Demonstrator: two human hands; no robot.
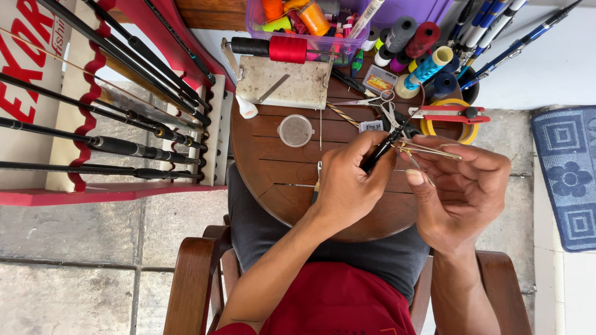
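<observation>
The round wooden table (pixel 273 174) is crowded along its far edge; only the near half lies bare. Five dark rods (pixel 112 146) rest in the red rack at left. The left hand (pixel 347 183) is closed around a thin black rod (pixel 382 149); the right hand (pixel 465 186) pinches a gold wire guide (pixel 428 151) at its tip, above the table's right side.

Two hands work over one round wooden table (pixel 273 167). One rack (pixel 211 133) holds five dark rods (pixel 124 147). One pair of scissors (pixel 385 105), one clear plastic box (pixel 298 38), one blue mat (pixel 568 177).
</observation>
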